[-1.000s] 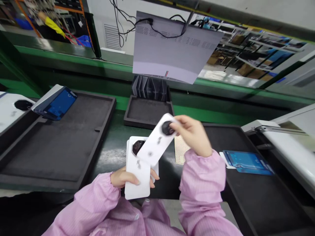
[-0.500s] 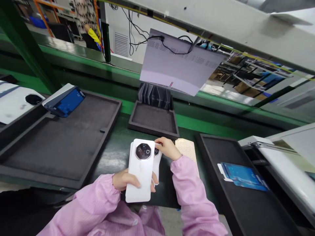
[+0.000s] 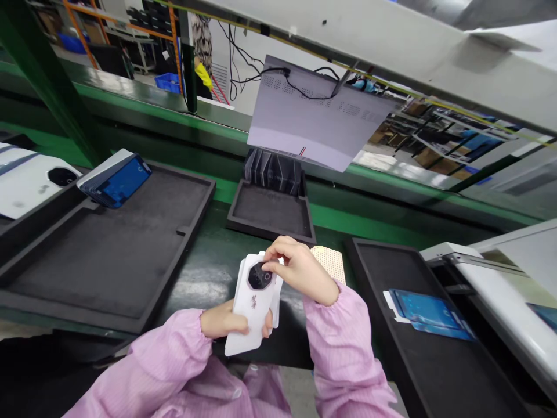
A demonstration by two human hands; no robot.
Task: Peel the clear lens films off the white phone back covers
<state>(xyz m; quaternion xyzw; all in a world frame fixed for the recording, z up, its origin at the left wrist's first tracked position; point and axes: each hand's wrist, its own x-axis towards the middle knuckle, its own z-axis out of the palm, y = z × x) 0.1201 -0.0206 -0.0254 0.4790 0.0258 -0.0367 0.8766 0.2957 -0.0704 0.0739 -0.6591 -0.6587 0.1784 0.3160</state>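
My left hand grips the lower part of a small stack of white phone back covers, each with a dark round camera opening. My right hand curls over the top of the stack, its fingertips pinching at the top cover's upper edge by the camera opening. Both arms are in pink sleeves. The stack is held just above the dark green bench, near my body.
A large black foam tray lies on the left with a blue-filmed part at its far corner. A small black tray holds upright dark plates. Another black tray on the right carries a blue film piece. A perforated beige card lies behind my hands.
My right hand brought the raised white cover down onto the stack in my left hand, then moved up over the stack's top. The stack now tilts slightly right.
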